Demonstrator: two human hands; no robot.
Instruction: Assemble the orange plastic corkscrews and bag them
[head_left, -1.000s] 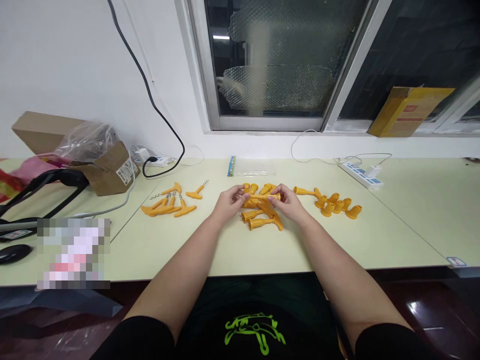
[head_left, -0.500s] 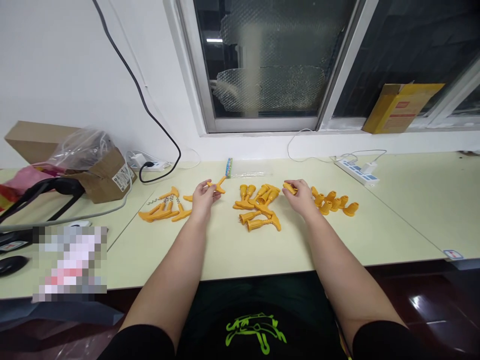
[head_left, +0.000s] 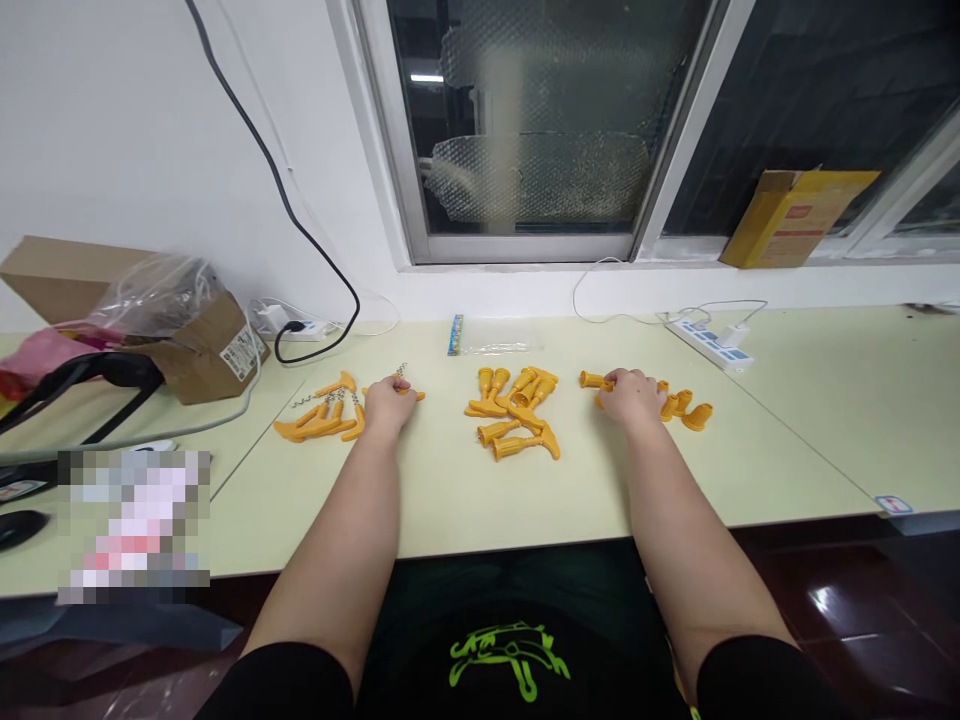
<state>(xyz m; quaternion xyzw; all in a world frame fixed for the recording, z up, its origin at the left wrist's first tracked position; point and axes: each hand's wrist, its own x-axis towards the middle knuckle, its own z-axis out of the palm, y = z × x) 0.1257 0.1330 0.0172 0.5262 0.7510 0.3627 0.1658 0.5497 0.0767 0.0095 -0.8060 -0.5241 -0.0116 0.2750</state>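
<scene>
Left hand [head_left: 386,407] closed over an orange T-handled corkscrew [head_left: 415,396], fingers curled together; a metal coil [head_left: 401,372] stands up just past the knuckles. Right hand [head_left: 632,396] palm-down on the right group of orange flared caps [head_left: 681,403], fingers curved and close together; whether they pinch a piece cannot be told. An orange stem [head_left: 592,380] projects just left of this hand.

Central pile of orange parts [head_left: 510,410] lies between the hands, apart from both, with bare desk on either side. Left pile of orange handles [head_left: 315,425] lies just beside the left hand.

Rear of pale desk [head_left: 480,500]: clear plastic sleeve [head_left: 495,337] behind central pile; power strip [head_left: 712,342] at right; cardboard box [head_left: 217,355] and plastic bag [head_left: 154,295] at left. Pixelated patch [head_left: 131,525] hides whatever lies at front left.

Desk's front edge runs below the forearms; rear edge meets the white wall [head_left: 135,140]. Open surface in front of all three groups, and between the forearms.
</scene>
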